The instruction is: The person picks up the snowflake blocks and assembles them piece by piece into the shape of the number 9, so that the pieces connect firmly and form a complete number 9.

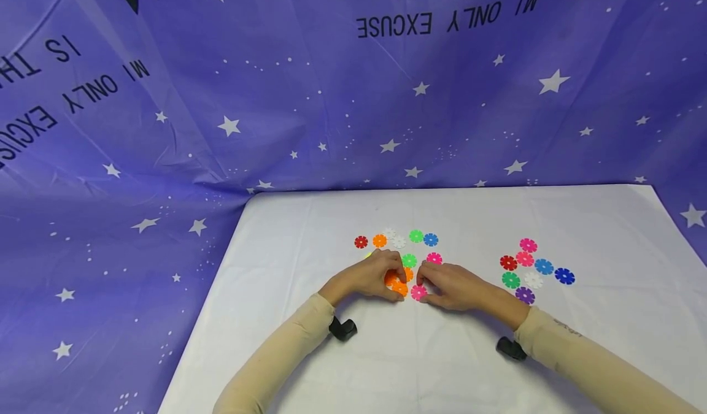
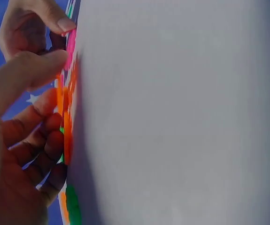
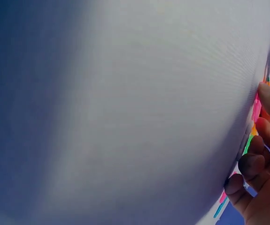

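Observation:
Both hands work close together over notched plastic discs at the middle of the white table. My left hand (image 1: 378, 274) curves its thumb and fingers round orange discs (image 1: 399, 289), which partly overlap; the hand hides some of them. Just to the right, my right hand (image 1: 455, 286) pinches a pink disc (image 1: 418, 292) between thumb and forefinger, at table height. In the left wrist view the pink disc (image 2: 71, 44) stands by the right thumb, near the left thumb tip. A green disc (image 1: 409, 260) and another pink disc (image 1: 434, 258) lie just beyond the hands.
Behind the hands lie red (image 1: 361, 242), orange (image 1: 379, 240), white (image 1: 398, 241), green (image 1: 416, 236) and blue (image 1: 431, 239) discs. A second group, including a purple disc (image 1: 525, 295) and a dark blue disc (image 1: 564, 276), lies right. A purple star-printed cloth (image 1: 331, 95) hangs behind the table (image 1: 386, 365).

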`<state>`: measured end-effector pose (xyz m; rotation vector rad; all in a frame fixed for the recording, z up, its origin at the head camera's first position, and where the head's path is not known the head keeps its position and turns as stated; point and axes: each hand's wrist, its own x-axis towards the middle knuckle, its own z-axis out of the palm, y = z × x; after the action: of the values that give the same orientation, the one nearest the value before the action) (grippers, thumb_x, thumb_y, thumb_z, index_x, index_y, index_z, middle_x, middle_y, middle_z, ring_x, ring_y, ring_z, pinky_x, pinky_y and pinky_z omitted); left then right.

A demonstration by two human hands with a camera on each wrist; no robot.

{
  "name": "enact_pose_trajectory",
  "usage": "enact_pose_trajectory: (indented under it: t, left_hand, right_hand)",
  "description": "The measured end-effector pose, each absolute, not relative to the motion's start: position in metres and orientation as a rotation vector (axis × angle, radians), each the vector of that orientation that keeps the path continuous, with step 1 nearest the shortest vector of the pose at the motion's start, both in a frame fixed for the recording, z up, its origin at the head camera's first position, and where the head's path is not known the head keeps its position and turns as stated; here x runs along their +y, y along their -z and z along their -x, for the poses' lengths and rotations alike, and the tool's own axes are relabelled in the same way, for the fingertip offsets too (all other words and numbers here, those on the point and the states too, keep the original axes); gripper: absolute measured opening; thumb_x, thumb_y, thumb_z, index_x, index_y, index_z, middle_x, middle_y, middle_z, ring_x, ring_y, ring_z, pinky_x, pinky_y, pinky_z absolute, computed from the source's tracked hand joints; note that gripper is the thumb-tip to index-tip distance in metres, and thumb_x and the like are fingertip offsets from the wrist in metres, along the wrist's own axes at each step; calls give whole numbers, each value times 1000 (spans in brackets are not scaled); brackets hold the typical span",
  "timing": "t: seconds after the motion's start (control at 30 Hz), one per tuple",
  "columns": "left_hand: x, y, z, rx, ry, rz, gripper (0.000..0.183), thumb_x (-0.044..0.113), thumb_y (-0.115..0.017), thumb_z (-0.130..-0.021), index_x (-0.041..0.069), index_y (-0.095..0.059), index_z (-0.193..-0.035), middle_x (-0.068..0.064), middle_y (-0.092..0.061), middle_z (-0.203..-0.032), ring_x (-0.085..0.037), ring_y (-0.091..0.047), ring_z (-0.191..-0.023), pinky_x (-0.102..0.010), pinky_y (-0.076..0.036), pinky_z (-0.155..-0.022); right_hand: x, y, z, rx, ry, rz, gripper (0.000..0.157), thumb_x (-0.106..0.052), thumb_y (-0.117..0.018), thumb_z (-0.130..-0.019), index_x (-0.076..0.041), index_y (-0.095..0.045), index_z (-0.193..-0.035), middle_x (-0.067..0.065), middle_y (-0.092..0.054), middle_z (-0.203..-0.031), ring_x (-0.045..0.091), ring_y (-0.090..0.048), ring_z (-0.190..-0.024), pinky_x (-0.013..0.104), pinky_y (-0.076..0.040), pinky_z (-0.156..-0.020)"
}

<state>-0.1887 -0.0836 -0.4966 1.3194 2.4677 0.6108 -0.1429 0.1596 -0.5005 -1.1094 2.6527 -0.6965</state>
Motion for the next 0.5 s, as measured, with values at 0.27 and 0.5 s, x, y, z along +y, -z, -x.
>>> enact_pose_trajectory:
  t: [0.27,0.5]
  left_hand:
    - [-95,485,203,2415,-895,-1200,30,21,-84,-77,10,-68,-100,2,-67,-95,-14,-61,-83,-22,-51,-78]
    - [-102,469,221,2444,-1258,-1163,29,8,-79,-80,4,-70,-107,-7,-70,-101,-19,-64,-85,-33,-55,-83]
  right_hand:
    - [158,498,143,2639,817,1020,26,-20,-76,-86,-20,-54,-99,-13,-50,-77,2,-45,-66,20,-43,-63]
    - [170,487,161,2745,1174,914,20,-5,-71,-88,-15,-57,-99,-10,-55,-76,5,-44,-62,21,-41,-56]
